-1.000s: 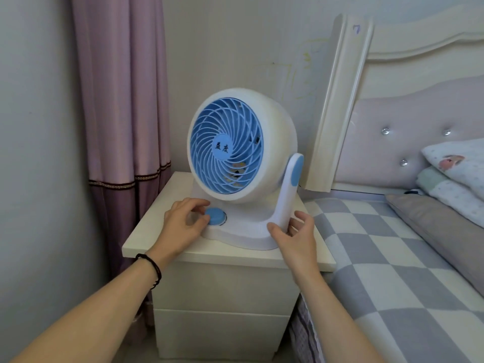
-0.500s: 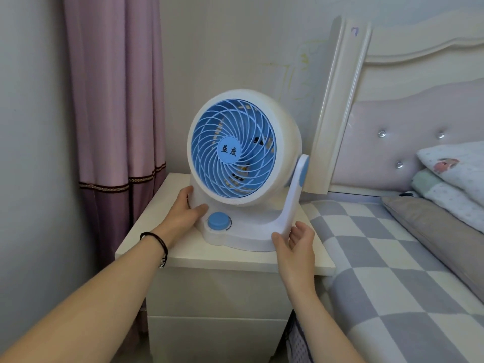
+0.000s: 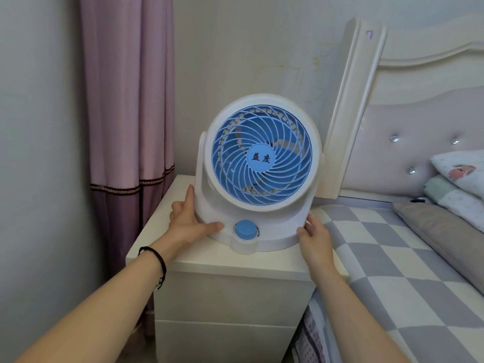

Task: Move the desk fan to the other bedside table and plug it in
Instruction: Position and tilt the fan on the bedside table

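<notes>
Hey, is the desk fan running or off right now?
Probably off: behind the grille of the fan single blades show sharply, not as a spinning blur. The position of the blue knob cannot be read.

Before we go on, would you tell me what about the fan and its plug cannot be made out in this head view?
- Cord and plug: none visible; the desk fan body hides its rear.
- Wall socket: not in view, perhaps behind the fan or bedside table.
- Right hand fingers: hidden behind the fan's base.
- Left hand palm: against the base.
- Other bedside table: outside the frame.
</notes>
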### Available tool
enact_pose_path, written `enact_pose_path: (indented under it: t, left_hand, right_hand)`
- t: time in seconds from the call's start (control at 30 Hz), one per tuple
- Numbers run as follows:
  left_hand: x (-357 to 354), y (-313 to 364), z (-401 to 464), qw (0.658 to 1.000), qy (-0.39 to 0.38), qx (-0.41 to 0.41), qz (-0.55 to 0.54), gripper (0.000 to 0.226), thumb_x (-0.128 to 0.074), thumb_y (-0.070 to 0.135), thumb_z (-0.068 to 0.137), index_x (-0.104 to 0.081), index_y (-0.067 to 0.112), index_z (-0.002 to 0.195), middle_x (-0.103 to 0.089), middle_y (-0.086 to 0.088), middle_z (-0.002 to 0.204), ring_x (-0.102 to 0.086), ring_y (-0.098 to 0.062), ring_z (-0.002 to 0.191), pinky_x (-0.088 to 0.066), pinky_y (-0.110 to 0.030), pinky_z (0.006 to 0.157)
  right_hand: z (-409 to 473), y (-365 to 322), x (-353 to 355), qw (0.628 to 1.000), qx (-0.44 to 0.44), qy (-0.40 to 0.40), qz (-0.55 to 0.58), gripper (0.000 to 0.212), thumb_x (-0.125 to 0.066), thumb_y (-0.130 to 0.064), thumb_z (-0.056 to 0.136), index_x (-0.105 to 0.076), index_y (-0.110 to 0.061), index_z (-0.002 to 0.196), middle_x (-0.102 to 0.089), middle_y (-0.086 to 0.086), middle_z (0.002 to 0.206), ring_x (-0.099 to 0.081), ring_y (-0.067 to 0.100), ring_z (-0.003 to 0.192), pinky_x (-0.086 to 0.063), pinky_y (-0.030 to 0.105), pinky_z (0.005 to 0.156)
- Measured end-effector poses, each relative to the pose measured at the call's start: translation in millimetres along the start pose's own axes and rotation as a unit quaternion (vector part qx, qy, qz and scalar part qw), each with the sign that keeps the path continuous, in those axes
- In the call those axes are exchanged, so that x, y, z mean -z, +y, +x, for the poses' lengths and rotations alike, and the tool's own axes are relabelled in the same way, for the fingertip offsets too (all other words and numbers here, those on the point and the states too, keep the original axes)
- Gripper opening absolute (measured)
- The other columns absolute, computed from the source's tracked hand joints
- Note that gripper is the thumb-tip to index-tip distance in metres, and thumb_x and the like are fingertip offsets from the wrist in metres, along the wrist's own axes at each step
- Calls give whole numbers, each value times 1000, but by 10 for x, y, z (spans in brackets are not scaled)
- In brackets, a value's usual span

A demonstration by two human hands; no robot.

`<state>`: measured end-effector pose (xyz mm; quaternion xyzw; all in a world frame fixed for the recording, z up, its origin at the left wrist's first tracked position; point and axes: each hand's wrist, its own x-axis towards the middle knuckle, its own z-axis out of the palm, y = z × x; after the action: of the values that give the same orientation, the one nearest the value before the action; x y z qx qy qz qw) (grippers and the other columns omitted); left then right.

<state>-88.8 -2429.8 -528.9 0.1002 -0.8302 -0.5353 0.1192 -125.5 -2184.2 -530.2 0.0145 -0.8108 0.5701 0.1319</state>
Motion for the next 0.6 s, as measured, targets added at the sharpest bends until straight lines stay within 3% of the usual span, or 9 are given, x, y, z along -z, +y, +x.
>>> enact_pose_path:
  t: [0.1, 0.17, 0.2, 0.3, 0.43, 0.5, 0.6]
  left_hand:
    - [-28, -6, -4, 998, 44, -29, -45, 115, -66, 58, 36, -22, 35, 140, -27, 2, 115, -34, -19, 118, -30, -37, 108]
    - [-42, -12, 42, 993, 63, -40, -93, 105, -68, 52, 41, -29, 28, 135, -27, 6, 123, -32, -12, 116, -31, -32, 102]
    - [-50, -21, 77, 991, 61, -42, -112, 101, -70, 46, 47, -27, 26, 135, -29, 8, 126, -33, -11, 117, -31, -30, 100]
    - [-73, -47, 166, 988, 35, -44, -146, 109, -75, 34, 57, -10, 28, 145, -35, 7, 142, -38, -16, 127, -32, -38, 108]
    - [-64, -49, 160, 983, 22, -73, -169, 96, -70, 8, 78, -7, 27, 148, -37, -3, 144, -40, -15, 125, -36, -33, 102]
    - [-58, -37, 116, 981, 27, -91, -167, 96, -72, 14, 75, -11, 28, 147, -38, -4, 137, -41, -16, 122, -38, -32, 100]
    - [-73, 15, 48, 986, 55, -92, -127, 90, -67, 35, 63, -27, 27, 142, -35, -1, 123, -43, -15, 111, -39, -32, 99]
  right_hand:
    - [110, -30, 38, 999, -18, -23, 17, 40, -40, 5, 87, -60, -16, 114, -67, 13, 107, -58, 32, 97, -40, 30, 78]
    - [130, -33, 24, 999, -28, -13, 10, 27, -41, 2, 88, -59, -9, 105, -64, 21, 113, -54, 39, 104, -41, 34, 79]
    - [97, -29, 5, 999, -36, 5, -5, 25, -43, -2, 89, -57, -4, 109, -62, 20, 118, -53, 38, 109, -42, 37, 85]
    - [-147, -33, -104, 998, -30, 49, -37, 43, -52, -14, 89, -44, -4, 130, -53, 11, 130, -48, 27, 123, -37, 35, 97]
    - [-363, -44, -220, 989, -5, -8, -148, 60, -49, -31, 91, -26, -13, 144, -18, 2, 157, -28, 21, 140, -29, 35, 107]
    - [-305, -56, -195, 987, -24, -28, -155, 55, -46, -30, 92, -30, -13, 142, -15, 2, 158, -37, 24, 134, -34, 36, 100]
    - [-154, -64, -113, 992, -24, -61, -107, 43, -47, -21, 90, -41, -6, 130, -42, 8, 133, -51, 24, 103, -36, 29, 82]
